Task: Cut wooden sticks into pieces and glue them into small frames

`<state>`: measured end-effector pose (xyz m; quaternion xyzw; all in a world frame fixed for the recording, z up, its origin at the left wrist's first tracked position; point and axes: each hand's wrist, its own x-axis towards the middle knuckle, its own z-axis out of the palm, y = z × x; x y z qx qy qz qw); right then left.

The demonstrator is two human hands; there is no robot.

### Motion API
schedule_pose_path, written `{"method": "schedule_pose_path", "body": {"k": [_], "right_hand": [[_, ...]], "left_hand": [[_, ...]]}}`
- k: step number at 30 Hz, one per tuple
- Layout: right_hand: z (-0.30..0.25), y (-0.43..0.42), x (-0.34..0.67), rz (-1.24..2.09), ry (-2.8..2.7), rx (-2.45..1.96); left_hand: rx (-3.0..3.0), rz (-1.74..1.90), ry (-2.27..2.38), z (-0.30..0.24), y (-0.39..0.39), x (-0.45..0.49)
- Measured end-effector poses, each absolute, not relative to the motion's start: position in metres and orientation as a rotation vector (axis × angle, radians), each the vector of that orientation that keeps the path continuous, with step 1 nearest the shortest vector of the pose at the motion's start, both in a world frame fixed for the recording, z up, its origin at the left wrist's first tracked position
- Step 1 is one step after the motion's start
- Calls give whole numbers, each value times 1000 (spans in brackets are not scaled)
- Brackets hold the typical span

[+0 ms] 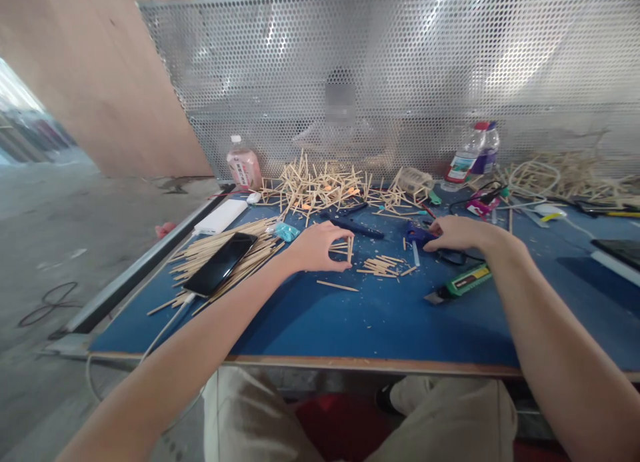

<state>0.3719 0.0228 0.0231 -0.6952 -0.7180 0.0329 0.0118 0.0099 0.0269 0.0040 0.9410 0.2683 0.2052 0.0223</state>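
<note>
My left hand (320, 247) is curled, its fingertips pinching short wooden sticks (345, 247) held upright just above the blue table (350, 315). My right hand (457, 234) rests closed over the blue glue gun (419, 234). Between the two hands lies a small heap of cut sticks (381, 265), and one loose stick (337, 286) lies nearer to me. A green utility knife (463, 282) lies on the table below my right wrist.
A black phone (220, 263) lies on a bundle of long sticks (220, 252) at left, beside a white power bank (221, 217). A tangled stick structure (320, 185) stands at the back before the perforated metal panel (380, 69). Bottles (243, 162) (473, 152) stand there too.
</note>
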Motion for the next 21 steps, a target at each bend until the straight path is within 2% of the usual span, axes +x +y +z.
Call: {"method": "schedule_pose_path", "body": {"k": [5, 10, 16, 21], "right_hand": [[27, 24, 365, 245, -2345, -2194], [31, 19, 363, 68, -2167, -2213], [49, 8, 353, -191, -1904, -1987], [61, 0, 338, -139, -1878, -1835]], "left_hand": [[2906, 568, 801, 4, 28, 7], [2886, 507, 839, 5, 29, 5], [2815, 483, 894, 6, 30, 3], [2689, 544, 925, 6, 30, 4]]}}
